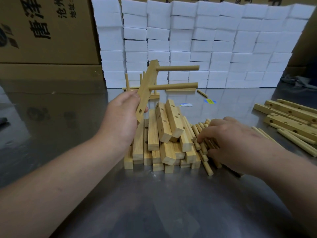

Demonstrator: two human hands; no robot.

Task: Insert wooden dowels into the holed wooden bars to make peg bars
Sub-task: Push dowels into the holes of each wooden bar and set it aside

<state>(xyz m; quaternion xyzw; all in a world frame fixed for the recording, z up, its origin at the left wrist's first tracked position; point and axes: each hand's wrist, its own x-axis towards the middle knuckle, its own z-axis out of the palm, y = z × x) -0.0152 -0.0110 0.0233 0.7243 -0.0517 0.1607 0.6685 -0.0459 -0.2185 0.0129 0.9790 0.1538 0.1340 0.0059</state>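
Aloft, the left hand (pixel 123 117) pinches a tilted bar (pixel 145 88) with two inserted dowels (pixel 178 68) above the bar pile (pixel 163 141) mid-way along the table (pixel 154 203). The right hand (pixel 228 141) touches loose dowels (pixel 203 150), grip unclear.

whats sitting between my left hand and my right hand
Head view: the pile of holed wooden bars sits between the left hand, gripping a two-dowel peg bar, and the right hand; loose dowels lie by the right fingers.

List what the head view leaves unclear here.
Head view:
- Right hand: whether it grips a dowel from the dowel pile; its own fingers hide that.
- Held bar: lower end partly covered by the left hand.
- Bars at right: cut off by the frame edge.
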